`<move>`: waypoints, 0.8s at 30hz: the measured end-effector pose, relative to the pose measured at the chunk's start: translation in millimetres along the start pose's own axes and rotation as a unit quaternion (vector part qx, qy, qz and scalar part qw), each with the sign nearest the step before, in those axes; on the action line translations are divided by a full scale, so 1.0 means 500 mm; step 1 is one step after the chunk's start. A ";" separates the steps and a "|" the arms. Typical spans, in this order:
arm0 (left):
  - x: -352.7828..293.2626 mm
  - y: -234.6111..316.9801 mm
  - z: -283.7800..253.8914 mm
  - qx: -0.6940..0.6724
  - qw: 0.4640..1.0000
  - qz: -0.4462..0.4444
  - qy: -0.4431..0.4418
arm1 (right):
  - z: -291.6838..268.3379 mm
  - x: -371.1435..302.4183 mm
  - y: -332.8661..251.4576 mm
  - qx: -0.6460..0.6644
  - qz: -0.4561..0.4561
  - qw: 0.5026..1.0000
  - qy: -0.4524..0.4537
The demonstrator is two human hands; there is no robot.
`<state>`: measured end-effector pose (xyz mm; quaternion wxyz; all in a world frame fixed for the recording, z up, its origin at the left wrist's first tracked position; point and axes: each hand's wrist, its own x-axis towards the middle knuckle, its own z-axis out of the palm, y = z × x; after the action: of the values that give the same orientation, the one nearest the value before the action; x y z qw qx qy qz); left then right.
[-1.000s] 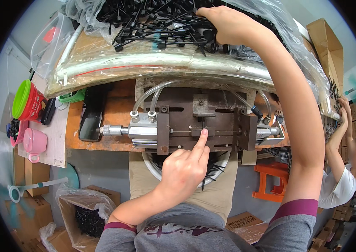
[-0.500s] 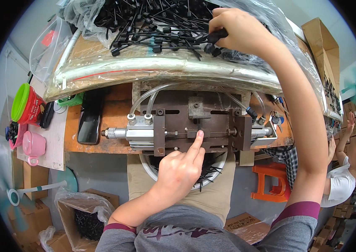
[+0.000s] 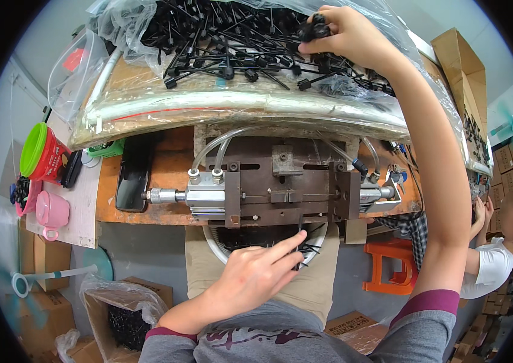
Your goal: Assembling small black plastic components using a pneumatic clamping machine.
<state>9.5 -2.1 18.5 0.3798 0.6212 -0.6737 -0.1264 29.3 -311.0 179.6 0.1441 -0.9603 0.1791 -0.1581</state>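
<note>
My right hand [image 3: 353, 39] is closed on several black plastic stemmed parts [image 3: 315, 28], their knobbed heads bunched at the fingertips. It hovers over a heap of similar black parts [image 3: 208, 42] lying on clear plastic. My left hand [image 3: 259, 269] is open, its index finger stretched out at the front edge of a dark metal fixture [image 3: 268, 209]. Beside that fingertip a thin black stem [image 3: 301, 224] stands out over a white-rimmed round container [image 3: 215, 243] on my lap, which has more black parts in it. The small slotted block [image 3: 285, 196] mid-fixture shows no stem.
Air cylinders [image 3: 206, 199] with clear hoses flank the fixture. A dark phone [image 3: 133, 175], pink cup [image 3: 52, 209] and red tub with green rim [image 3: 42, 154] lie left. An orange stool [image 3: 386, 266] and another person [image 3: 492, 260] are at the right.
My left index finger has moved from the fixture's middle down past its front edge, and the stem there has left the block. My right hand has lifted its parts slightly from the heap.
</note>
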 end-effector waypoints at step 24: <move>0.013 0.016 -0.006 -0.055 0.996 0.038 -0.050 | -0.040 -0.001 0.000 -0.038 0.010 0.995 0.093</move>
<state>6.1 -5.5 28.0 0.3843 0.5659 -0.7070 -0.1796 21.8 -315.2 197.4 0.0916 -0.9446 0.2068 -0.2380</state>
